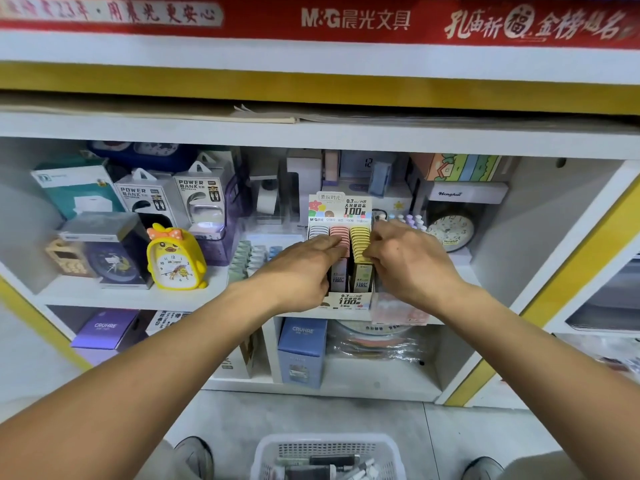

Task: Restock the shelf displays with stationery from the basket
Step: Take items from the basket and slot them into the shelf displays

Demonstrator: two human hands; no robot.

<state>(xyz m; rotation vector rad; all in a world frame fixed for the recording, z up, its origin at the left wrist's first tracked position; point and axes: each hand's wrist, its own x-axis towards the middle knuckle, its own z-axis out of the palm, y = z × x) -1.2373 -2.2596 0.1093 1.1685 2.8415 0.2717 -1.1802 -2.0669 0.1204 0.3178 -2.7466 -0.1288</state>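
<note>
Both hands [304, 268] [408, 261] at lead-refill box [341, 209] | white basket [277, 452] below

Basket [268, 455]: cut off by bottom edge. Lead-refill display box [341, 299]: left column hidden behind left hand [298, 268].

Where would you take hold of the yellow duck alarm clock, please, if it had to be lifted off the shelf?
Grip the yellow duck alarm clock round its body, a hand coming from the front with fingers on its left and right flanks. It stands upright facing out, its sides look free of the boxed clock beside it, and the bow on top looks too small to hold.
</note>
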